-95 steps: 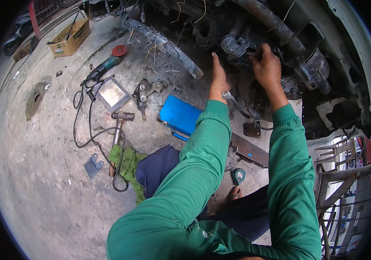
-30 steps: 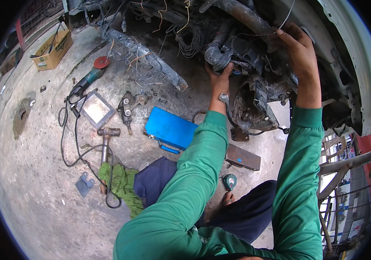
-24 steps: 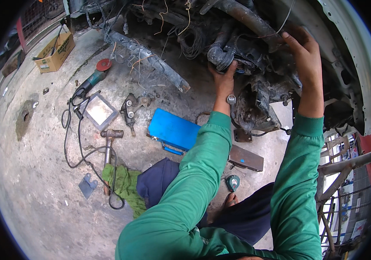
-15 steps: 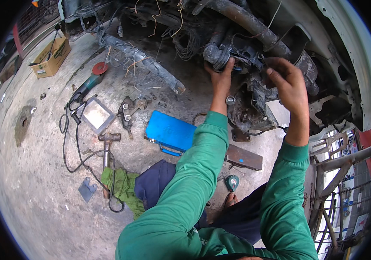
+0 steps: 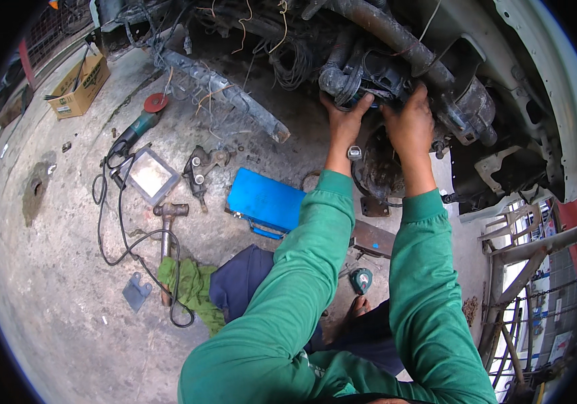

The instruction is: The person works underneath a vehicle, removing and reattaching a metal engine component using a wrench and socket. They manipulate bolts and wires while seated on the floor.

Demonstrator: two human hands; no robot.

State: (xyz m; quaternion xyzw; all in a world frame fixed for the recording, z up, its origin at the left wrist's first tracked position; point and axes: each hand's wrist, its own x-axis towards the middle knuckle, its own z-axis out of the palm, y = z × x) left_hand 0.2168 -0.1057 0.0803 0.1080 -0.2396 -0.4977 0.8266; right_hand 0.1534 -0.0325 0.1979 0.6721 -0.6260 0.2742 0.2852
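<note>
Under the raised vehicle body, both my hands grip a dark, greasy mechanical part (image 5: 377, 79) with a ribbed, rounded end at its left. My left hand (image 5: 346, 122) is closed on its left side, thumb up in front and most fingers hidden beneath. Closed at the right side is my right hand (image 5: 409, 128), its fingertips partly hidden against the part. A thick rusty pipe (image 5: 396, 32) runs diagonally above. Below the hands sits a dirty metal assembly (image 5: 376, 168), partly covered by my right wrist.
A blue metal case (image 5: 265, 200) lies left of my forearms, near a hammer (image 5: 166, 236), an angle grinder (image 5: 137, 131) with its cable, a green cloth (image 5: 190, 289) and a cardboard box (image 5: 81, 91). A green tape measure (image 5: 361, 280) rests by my foot.
My right hand has moved left and slightly down, from near a bracket on the right onto the part. My left hand stays at its side of the part.
</note>
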